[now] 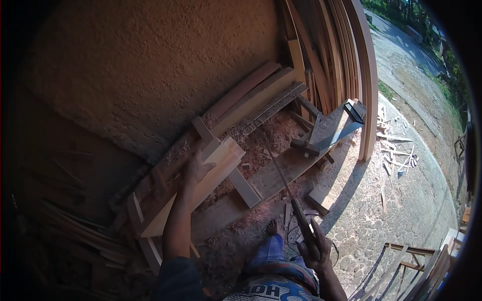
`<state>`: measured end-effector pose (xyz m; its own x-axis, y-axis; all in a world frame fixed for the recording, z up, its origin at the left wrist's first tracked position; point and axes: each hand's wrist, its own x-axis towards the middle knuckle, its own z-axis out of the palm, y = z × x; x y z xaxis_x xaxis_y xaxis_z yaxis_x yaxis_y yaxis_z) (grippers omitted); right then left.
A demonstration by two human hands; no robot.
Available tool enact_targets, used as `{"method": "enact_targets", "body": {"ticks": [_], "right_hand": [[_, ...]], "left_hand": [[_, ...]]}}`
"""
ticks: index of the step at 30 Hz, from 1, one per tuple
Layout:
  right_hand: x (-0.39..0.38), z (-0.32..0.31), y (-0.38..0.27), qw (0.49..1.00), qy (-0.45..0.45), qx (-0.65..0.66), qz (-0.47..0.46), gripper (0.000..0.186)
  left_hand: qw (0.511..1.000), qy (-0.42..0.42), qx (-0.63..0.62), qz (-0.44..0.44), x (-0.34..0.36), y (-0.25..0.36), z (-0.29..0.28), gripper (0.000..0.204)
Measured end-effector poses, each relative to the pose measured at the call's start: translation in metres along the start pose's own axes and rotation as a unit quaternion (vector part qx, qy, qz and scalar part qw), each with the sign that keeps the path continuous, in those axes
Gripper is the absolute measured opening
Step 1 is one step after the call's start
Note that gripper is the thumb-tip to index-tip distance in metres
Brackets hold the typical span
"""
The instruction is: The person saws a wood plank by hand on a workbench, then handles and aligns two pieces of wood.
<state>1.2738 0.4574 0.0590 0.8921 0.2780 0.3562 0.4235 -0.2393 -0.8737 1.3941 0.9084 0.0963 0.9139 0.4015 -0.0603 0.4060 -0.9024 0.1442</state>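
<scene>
My left hand (198, 168) grips the upper edge of a pale wooden board (221, 163), which lies slanted on a rough wooden bench frame (263, 175). My right hand (316, 246), low at right of centre, is closed round the dark handle of what looks like a handsaw (283, 181). Its long narrow blade, seen nearly edge-on, points up and left over the bench, right of the board. Reddish shavings (276, 128) fill the bench's gaps. A short wooden crosspiece (243, 188) lies beside the board, and a dark block (305, 146) sits on the right rail.
A rough wall (150, 65) backs the bench, with tall planks (331, 55) upright at its right. Scrap strips (394, 150) litter the sunlit concrete at right. Wooden frames (409, 256) stand lower right, loose strips (85, 231) lie lower left, and my bare foot (272, 227) is below the bench.
</scene>
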Motion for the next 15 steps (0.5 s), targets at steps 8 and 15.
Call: {"method": "enact_targets", "body": {"ticks": [8,15], "right_hand": [[0.039,0.001,0.015,0.998,-0.035,-0.014,-0.043,0.064],[0.07,0.031,0.032,0.991,-0.093,0.085,-0.052,0.062]], "left_hand": [[0.993,0.035,0.023,-0.109,-0.046,-0.046,-0.004,0.073],[0.995,0.091,-0.037,0.015,-0.025,-0.046,0.014,0.072]]}}
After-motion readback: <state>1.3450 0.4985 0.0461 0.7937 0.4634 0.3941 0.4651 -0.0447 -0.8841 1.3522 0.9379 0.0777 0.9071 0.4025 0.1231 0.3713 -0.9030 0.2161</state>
